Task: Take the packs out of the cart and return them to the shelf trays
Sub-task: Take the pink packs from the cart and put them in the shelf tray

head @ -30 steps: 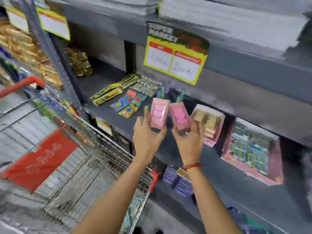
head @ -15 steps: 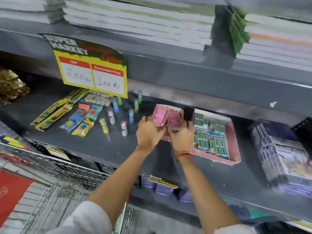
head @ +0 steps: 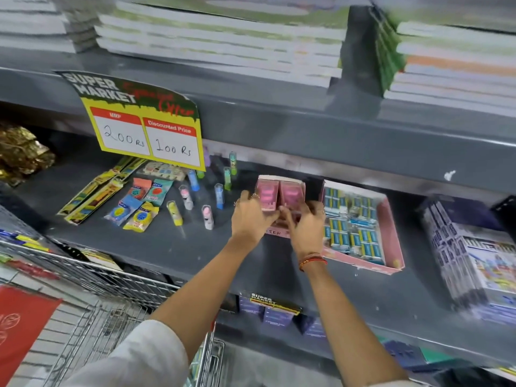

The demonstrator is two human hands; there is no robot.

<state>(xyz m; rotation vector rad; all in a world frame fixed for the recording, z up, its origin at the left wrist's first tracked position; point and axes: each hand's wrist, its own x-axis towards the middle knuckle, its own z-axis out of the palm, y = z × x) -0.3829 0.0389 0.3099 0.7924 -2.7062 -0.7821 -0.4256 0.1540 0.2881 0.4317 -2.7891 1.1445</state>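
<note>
Two pink packs stand side by side in a small pink shelf tray (head: pixel 275 232) on the grey middle shelf. My left hand (head: pixel 251 217) grips the left pink pack (head: pixel 266 195). My right hand (head: pixel 305 224) grips the right pink pack (head: pixel 292 196). Both packs are upright and sit inside the tray, whose front is mostly hidden behind my hands. The wire cart (head: pixel 111 289) is at the lower left, below the shelf edge.
A larger pink tray (head: pixel 391 241) of blue packs sits just right of my hands. Small upright tubes (head: pixel 208 216) and flat packets (head: pixel 134 208) lie to the left. A yellow price sign (head: pixel 145 135) hangs above. Stacked purple boxes (head: pixel 474 263) fill the far right.
My hands carried the two pink packs from in front of the shelf forward and down into the small pink tray. The view swung right, away from the cart.
</note>
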